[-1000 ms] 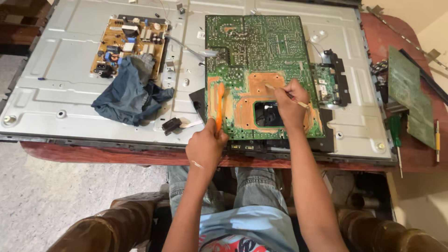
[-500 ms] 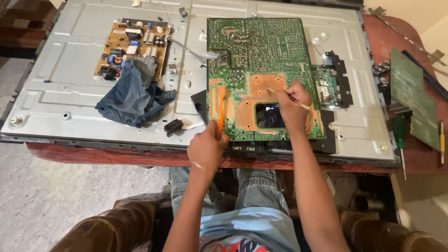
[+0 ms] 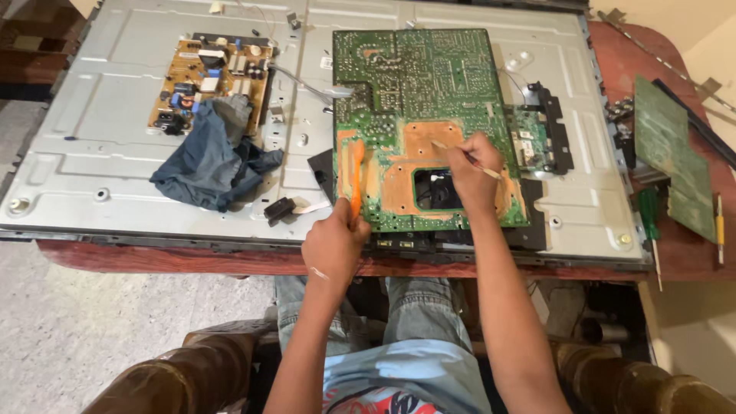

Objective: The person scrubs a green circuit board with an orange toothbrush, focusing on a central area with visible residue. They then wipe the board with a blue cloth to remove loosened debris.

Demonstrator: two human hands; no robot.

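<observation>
A large green circuit board (image 3: 418,84) with an orange-brown lower area lies solder side up on a grey metal panel (image 3: 107,115). My left hand (image 3: 333,245) grips an orange tool (image 3: 356,172) whose tip rests on the board's lower left edge. My right hand (image 3: 474,172) holds a thin pale stick (image 3: 460,156) against the orange-brown area, just above a dark rectangular cutout (image 3: 435,190).
A yellow-brown circuit board (image 3: 208,77) sits at the panel's upper left, with a blue cloth (image 3: 211,157) partly over it. A small black part (image 3: 280,209) lies near the front edge. Another green board (image 3: 675,165), a green-handled screwdriver (image 3: 650,218) and a yellow tool (image 3: 719,226) lie on the red-brown table (image 3: 192,261).
Both hands stay on the board almost where they were. The camera view has shifted slightly.
</observation>
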